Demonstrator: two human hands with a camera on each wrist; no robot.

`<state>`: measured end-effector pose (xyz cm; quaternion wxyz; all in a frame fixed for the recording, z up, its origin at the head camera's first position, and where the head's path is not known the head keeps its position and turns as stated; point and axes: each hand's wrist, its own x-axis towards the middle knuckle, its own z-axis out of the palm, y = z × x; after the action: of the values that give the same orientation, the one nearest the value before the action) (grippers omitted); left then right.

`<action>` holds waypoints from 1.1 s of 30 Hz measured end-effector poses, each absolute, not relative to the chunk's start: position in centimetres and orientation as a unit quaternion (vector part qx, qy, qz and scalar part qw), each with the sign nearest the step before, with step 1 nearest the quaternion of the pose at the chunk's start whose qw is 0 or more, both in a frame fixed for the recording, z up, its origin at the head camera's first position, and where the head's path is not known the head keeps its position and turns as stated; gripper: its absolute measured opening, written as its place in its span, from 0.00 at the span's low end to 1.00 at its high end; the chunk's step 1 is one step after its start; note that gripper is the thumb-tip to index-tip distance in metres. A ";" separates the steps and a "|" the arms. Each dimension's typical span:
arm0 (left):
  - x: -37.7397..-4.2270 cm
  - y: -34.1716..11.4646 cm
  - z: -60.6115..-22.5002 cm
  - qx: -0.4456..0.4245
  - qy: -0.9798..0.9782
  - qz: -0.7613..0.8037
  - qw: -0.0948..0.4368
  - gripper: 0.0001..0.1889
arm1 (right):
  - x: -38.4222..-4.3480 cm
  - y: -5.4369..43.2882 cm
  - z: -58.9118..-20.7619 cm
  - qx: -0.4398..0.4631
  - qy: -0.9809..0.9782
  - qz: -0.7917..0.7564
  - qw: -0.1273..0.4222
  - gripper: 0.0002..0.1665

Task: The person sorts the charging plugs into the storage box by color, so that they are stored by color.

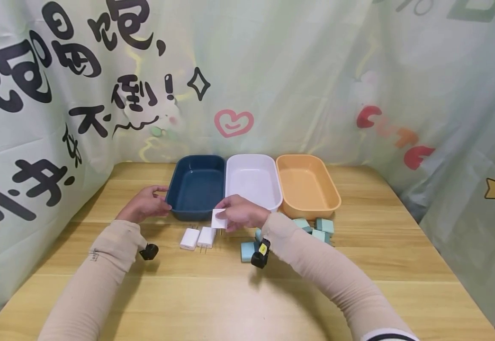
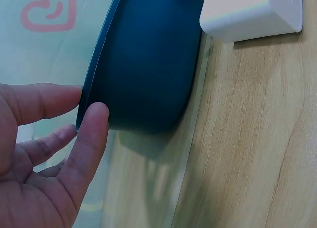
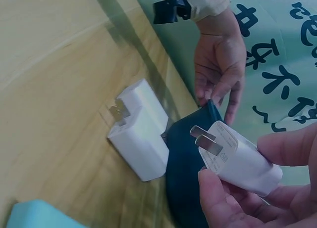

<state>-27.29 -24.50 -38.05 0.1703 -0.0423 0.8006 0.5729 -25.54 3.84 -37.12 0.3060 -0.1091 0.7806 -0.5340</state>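
My right hand (image 1: 235, 214) pinches a white charger plug (image 1: 219, 219) just in front of the dark blue tray (image 1: 192, 214). The right wrist view shows the plug (image 3: 245, 163) with its two metal prongs pointing left. My left hand (image 1: 147, 203) holds the blue tray's near left corner. In the left wrist view its thumb and forefinger close on the rim (image 2: 91, 97). Two more white chargers (image 1: 189, 238) (image 1: 206, 237) lie side by side on the table before the tray.
A white tray (image 1: 253, 182) and an orange tray (image 1: 307, 187) stand in a row to the right of the blue one. Several teal chargers (image 1: 320, 229) lie on the wooden table (image 1: 247, 303) under and right of my right forearm. A printed curtain surrounds the table.
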 end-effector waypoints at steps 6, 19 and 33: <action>-27.3 -24.5 -38.1 -0.034 0.792 0.585 0.170 0.41 | -26.2 3.6 -36.5 -0.105 0.767 -0.561 0.294 0.15; -27.3 -24.6 -38.0 -0.026 0.799 0.578 0.162 0.39 | -27.7 3.0 -35.8 -0.088 0.741 -0.601 0.287 0.14; -27.3 -24.7 -38.5 -0.033 0.805 0.569 0.164 0.39 | -29.6 2.3 -36.2 -0.029 0.714 -0.639 0.284 0.17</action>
<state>-27.28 -24.72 -38.48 0.1637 -0.0326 0.8050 0.5693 -29.63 2.26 -36.24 0.2835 -0.0294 0.7140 -0.6395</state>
